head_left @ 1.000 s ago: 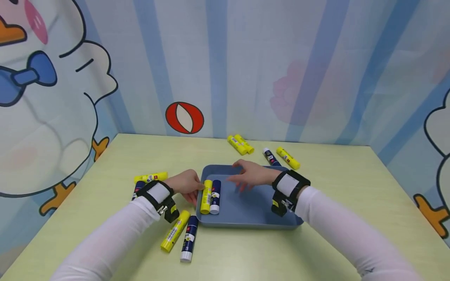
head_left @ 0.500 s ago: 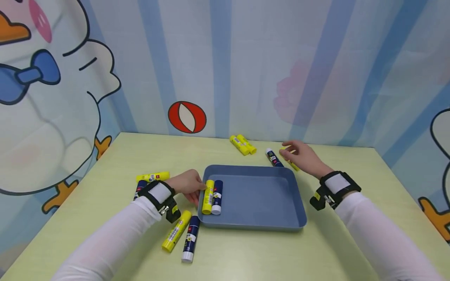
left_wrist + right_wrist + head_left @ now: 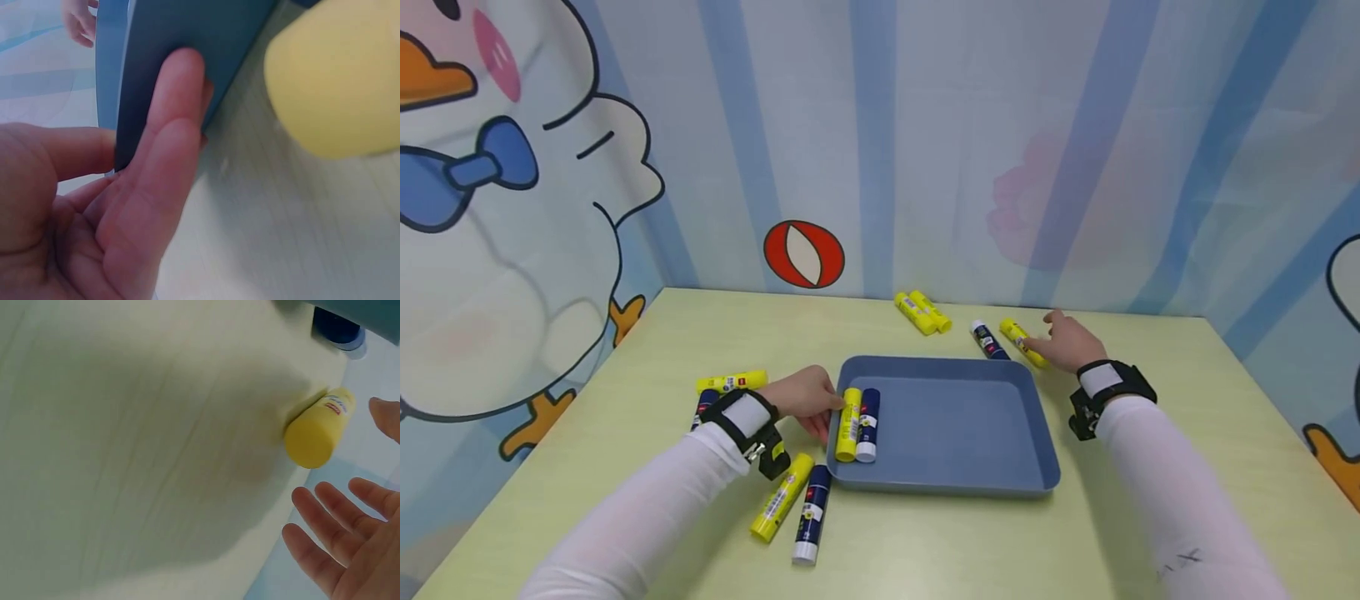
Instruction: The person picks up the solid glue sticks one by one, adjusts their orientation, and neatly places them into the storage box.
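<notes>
My left hand (image 3: 805, 395) pinches the left rim of a blue-grey tray (image 3: 958, 483). In the left wrist view the thumb (image 3: 81, 150) lies over the rim while the fingers lie along the outer wall. Inside the tray, a yellow glue stick (image 3: 848, 425) and a navy glue stick (image 3: 868, 425) lie side by side at the left. My right hand (image 3: 1071, 343) is beside another yellow glue stick (image 3: 1017, 335) past the tray's far right corner. The right wrist view has its fingers (image 3: 325, 525) spread, apart from that yellow stick (image 3: 315, 434).
A navy glue stick (image 3: 988, 340) lies behind the tray, with two yellow ones (image 3: 917, 312) farther back. At the left are a yellow stick (image 3: 733, 381) and a partly hidden navy one (image 3: 703, 406). Another yellow (image 3: 782, 498) and navy stick (image 3: 812, 517) lie near the front-left corner.
My right hand has moved from over the tray to the right, then beside the far right yellow glue stick, uncovering it. My left hand stays on the tray rim.
</notes>
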Available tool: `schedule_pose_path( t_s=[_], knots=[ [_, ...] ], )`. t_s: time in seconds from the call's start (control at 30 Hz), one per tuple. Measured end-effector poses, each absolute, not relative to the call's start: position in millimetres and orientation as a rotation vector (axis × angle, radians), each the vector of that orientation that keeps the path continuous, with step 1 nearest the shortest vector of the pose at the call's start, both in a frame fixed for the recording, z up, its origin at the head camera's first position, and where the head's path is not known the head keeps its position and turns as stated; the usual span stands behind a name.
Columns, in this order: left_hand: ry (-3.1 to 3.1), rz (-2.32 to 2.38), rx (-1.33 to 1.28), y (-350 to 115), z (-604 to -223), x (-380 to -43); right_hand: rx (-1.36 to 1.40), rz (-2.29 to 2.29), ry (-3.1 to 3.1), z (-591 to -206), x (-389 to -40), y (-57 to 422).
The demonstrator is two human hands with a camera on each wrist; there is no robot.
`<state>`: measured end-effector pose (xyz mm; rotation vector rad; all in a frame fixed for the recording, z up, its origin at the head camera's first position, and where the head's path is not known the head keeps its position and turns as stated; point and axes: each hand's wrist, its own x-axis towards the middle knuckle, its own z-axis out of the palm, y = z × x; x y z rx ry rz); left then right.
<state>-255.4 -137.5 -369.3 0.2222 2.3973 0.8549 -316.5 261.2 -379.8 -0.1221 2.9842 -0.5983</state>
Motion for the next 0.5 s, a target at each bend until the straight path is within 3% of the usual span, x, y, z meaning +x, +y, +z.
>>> schedule_pose_path(
  t_s=[0.5],
  knots=[
    [2.388,0.857,0.208,-137,-369,-256,-0.093,-0.403,3.050,-402,-328,258]
  ],
)
